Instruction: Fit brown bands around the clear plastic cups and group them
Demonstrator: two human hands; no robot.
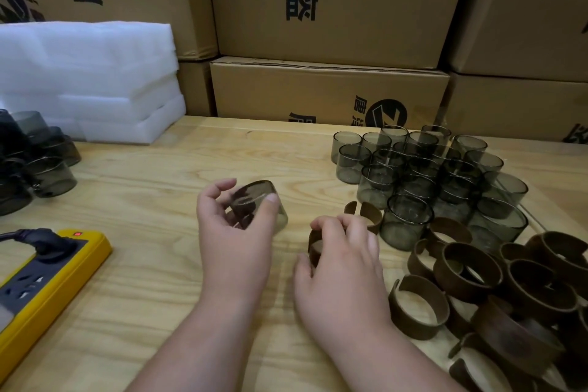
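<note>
Wooden table [159,200] seen from above, both bare hands at centre frame.

Left hand [235,232], centre: fingers and thumb curled round a smoky clear cup [259,204], lifted off the table and tipped on its side, base toward the camera. Thumb lies along the cup's right wall; the other fingers wrap the left.

Right hand [342,261], just right of and below the left: fingertips pinch a brown band [315,248] that stands on edge on the table. Thumb at the band's lower left, fingers arched over its top. Band and held cup are near each other but apart.

Right of frame: a tight cluster of upright cups [423,175], no bands on them. Below it, lower right, a loose heap of brown bands [496,296], split rings, some overlapping. One band [366,213] lies between the right hand and the nearest upright cup.

Left edge, mid-height: a second group of cups [38,169], some tipped over.

Lower left: yellow power strip [47,280], black plug seated, red light on. Upper left: stack of white foam sheets [89,79]. Behind the table: cardboard boxes [327,41] with black print.
</note>
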